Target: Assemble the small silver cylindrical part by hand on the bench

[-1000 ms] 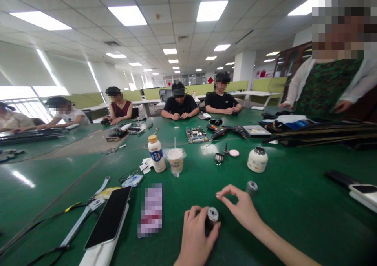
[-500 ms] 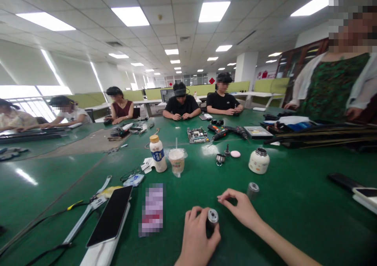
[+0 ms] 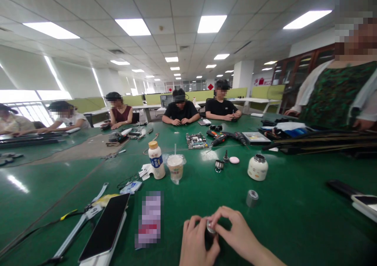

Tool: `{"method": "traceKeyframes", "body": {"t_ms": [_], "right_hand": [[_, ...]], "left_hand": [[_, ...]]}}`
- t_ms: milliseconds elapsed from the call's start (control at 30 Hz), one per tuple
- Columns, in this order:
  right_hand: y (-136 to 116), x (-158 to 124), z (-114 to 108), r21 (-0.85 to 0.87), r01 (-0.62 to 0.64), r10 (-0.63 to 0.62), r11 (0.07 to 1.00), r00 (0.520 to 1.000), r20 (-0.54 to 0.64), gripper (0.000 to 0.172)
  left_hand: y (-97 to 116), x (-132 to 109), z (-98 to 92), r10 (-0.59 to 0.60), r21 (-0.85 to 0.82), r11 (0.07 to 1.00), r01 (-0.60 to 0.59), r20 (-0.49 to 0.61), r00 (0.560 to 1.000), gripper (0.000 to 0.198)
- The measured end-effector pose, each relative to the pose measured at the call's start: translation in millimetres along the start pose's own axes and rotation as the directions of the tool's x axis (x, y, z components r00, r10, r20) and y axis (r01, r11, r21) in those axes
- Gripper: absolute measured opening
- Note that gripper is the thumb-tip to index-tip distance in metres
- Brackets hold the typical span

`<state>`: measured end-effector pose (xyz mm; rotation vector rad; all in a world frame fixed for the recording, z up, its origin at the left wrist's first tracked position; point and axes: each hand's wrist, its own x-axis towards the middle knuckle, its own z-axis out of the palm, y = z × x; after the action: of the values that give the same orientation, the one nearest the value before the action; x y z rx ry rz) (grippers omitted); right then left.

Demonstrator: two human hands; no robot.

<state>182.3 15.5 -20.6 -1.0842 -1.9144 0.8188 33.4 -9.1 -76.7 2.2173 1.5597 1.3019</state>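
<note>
My left hand (image 3: 196,240) is wrapped round a small silvery metal cylinder (image 3: 210,227), which stands upright near the table's front edge. Above its round top, my right hand (image 3: 231,228) has thumb and forefinger pinched together and touching it. Whatever is between those fingertips is hidden. A second metal cylinder (image 3: 252,198) of similar look stands upright on the green table, beyond my right hand. Farther back is a cream-coloured wide bottle (image 3: 258,168) with its metal neck uncovered.
Left of my hands lie a blurred purple packet (image 3: 149,219) and a tablet-like black slab (image 3: 106,226). A milk-drink bottle (image 3: 157,162) and a plastic cup with straw (image 3: 176,168) stand behind. Circuit board (image 3: 196,140) and drills (image 3: 224,137) lie farther back. Several people sit or stand around.
My right hand has moved left and down, from beside the cylinder onto its top. My left hand keeps its hold. The camera view has tilted slightly upward.
</note>
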Motion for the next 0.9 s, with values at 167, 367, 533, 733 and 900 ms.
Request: {"method": "traceKeyframes", "body": {"t_ms": [167,367,533,733,900], "right_hand": [[4,-1,5,0.015,-0.064,0.065,0.998,0.996,-0.062,0.009],[7,13,-15,0.356,-0.048,0.131,0.933,0.969,-0.211,0.078],[4,12,-23,0.200,-0.123,0.124,0.972,0.992,0.009,0.060],[-9,1,-16,-0.042,0.023,-0.015,0.999,0.986,0.166,0.016],[-8,4,-17,-0.014,0.047,-0.045,0.999,0.991,0.130,0.026]], "left_hand": [[-3,-1,3.2,0.009,0.028,1.000,-0.009,0.001,1.000,0.030],[-7,-3,7.2,-0.020,0.037,0.999,0.021,-0.015,1.000,0.028],[-11,-4,10.4,-0.006,0.056,0.998,0.007,-0.019,1.000,0.032],[-10,-4,7.7,0.012,0.058,0.998,-0.013,0.003,1.000,0.028],[-8,-4,6.1,-0.009,0.042,0.999,0.009,0.000,1.000,0.031]]}}
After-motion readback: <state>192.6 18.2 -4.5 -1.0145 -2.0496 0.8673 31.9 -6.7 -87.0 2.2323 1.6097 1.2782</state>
